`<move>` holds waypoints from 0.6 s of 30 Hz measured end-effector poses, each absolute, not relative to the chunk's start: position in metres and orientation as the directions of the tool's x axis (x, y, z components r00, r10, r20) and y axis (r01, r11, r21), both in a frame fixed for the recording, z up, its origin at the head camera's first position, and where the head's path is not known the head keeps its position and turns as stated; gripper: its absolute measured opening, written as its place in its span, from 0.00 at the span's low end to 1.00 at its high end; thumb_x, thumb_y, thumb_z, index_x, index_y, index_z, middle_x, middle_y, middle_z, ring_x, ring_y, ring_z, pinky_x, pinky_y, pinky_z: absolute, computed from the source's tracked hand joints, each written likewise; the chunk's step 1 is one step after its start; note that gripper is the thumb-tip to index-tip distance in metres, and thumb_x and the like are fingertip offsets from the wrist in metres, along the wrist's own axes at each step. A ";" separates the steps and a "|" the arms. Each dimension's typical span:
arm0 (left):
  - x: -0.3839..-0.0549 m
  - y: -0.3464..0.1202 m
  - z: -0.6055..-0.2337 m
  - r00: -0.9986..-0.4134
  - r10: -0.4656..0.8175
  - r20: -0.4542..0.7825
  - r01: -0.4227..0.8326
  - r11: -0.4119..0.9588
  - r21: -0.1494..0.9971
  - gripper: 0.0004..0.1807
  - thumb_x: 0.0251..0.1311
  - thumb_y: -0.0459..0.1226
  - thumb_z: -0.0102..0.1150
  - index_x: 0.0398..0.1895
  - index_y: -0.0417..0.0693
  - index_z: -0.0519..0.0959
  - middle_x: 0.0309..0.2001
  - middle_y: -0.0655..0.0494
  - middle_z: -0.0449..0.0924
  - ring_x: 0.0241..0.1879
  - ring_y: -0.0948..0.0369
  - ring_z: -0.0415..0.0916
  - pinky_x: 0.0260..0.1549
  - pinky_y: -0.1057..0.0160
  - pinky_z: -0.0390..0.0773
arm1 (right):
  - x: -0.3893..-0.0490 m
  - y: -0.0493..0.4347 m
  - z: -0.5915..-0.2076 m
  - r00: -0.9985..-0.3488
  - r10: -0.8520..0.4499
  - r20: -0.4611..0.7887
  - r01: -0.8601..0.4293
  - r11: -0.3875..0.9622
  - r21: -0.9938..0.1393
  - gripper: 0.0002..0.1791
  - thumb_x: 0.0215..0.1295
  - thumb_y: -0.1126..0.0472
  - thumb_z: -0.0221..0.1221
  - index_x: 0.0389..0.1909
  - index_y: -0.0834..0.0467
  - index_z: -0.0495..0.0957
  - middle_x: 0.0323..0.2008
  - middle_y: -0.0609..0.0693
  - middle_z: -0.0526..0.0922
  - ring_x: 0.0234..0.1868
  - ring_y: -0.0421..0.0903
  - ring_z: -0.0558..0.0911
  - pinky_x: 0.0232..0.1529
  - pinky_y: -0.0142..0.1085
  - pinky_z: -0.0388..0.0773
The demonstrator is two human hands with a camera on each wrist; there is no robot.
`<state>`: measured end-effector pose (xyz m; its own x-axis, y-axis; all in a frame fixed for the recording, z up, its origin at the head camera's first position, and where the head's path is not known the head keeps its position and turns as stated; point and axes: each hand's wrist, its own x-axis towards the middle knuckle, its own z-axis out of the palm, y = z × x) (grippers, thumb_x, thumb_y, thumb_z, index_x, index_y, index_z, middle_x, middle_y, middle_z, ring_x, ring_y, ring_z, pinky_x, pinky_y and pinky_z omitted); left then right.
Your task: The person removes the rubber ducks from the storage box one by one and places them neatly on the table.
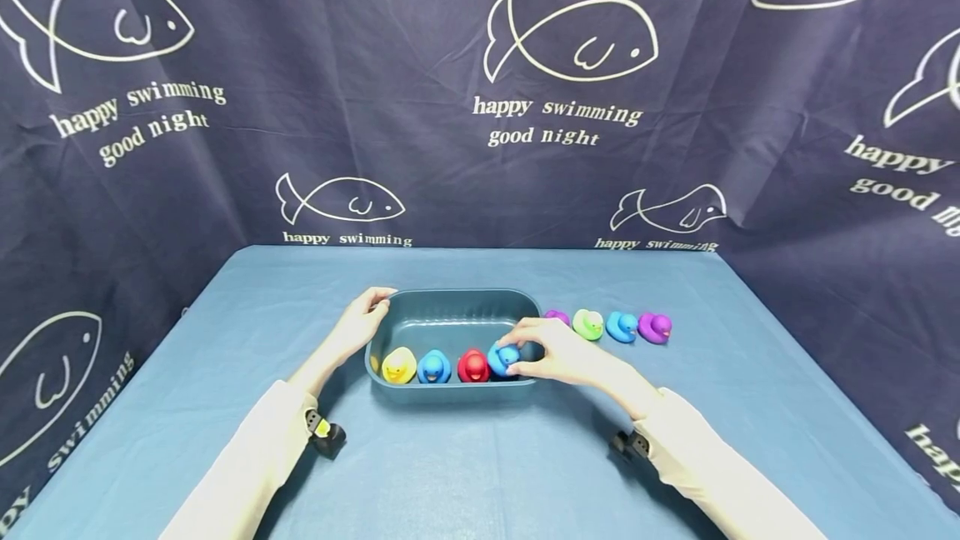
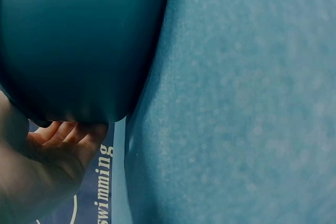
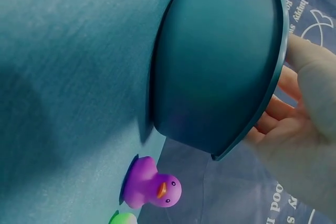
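A dark teal plastic box (image 1: 457,392) stands on the table, with a yellow duck (image 1: 399,366), a blue duck (image 1: 433,367) and a red duck (image 1: 473,366) lined along its near wall. My left hand (image 1: 362,325) grips the box's left end, its fingers against the outer wall in the left wrist view. Inside the right end, my right hand (image 1: 551,350) pinches a second blue duck (image 1: 503,358) between thumb and fingers, beside the red one. In the right wrist view the box wall (image 3: 220,61) hides that duck and the fingertips.
Right of the box, a row on the table holds a purple duck (image 3: 152,184) partly behind my right hand, a green duck (image 1: 588,324), a blue duck (image 1: 622,327) and another purple duck (image 1: 655,328). Dark cloth (image 1: 442,132) with fish drawings hangs around the table.
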<state>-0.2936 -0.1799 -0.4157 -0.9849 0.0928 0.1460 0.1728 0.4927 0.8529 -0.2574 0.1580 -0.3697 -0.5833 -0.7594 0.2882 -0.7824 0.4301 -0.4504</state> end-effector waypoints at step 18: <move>-0.294 -0.179 -0.417 -0.980 0.094 0.177 0.200 0.487 0.850 0.17 0.68 0.33 0.42 0.56 0.36 0.70 0.56 0.37 0.73 0.56 0.45 0.70 0.56 0.48 0.68 | -0.254 0.163 -0.369 -0.616 -0.683 0.392 -0.775 0.437 -0.456 0.19 0.51 0.55 0.69 0.45 0.56 0.81 0.38 0.44 0.83 0.40 0.42 0.80 0.45 0.40 0.77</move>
<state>-0.2943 -0.1789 -0.4166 -0.9798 0.0938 0.1768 0.2001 0.4870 0.8502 -0.2539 0.1635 -0.3695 -0.6157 -0.6833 0.3924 -0.7753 0.4366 -0.4564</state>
